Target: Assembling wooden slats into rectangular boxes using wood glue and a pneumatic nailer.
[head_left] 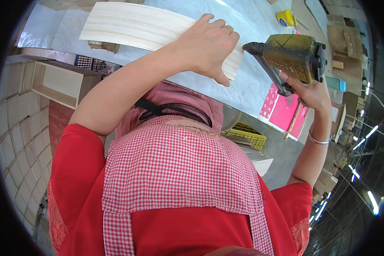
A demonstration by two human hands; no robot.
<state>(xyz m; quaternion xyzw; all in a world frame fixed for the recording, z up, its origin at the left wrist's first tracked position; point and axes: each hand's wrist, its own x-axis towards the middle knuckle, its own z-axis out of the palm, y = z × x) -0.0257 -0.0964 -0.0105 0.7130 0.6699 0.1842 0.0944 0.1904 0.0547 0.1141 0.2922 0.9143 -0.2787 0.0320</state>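
Note:
A long pale wooden board [128, 24] lies across the worktable at a slant. My left hand [211, 48] grips it near its right end, fingers at the far edge and thumb at the near edge. In my right hand [313, 91] is a nail gun [289, 55] with a worn yellow-green body. My fingers wrap round its handle, partly hidden behind the body. Its dark nose points left, right at the board's end; whether it touches the wood I cannot tell. A tan hose [293, 121] hangs below the gun.
The pale worktable [196, 87] runs in front of me. A brownish block [104, 46] shows under the board's near edge. A yellow tub [286, 18] stands far right, and a pink sheet [283, 112] lies near right. Below are a wooden drawer box [57, 83] and yellow crate [247, 135].

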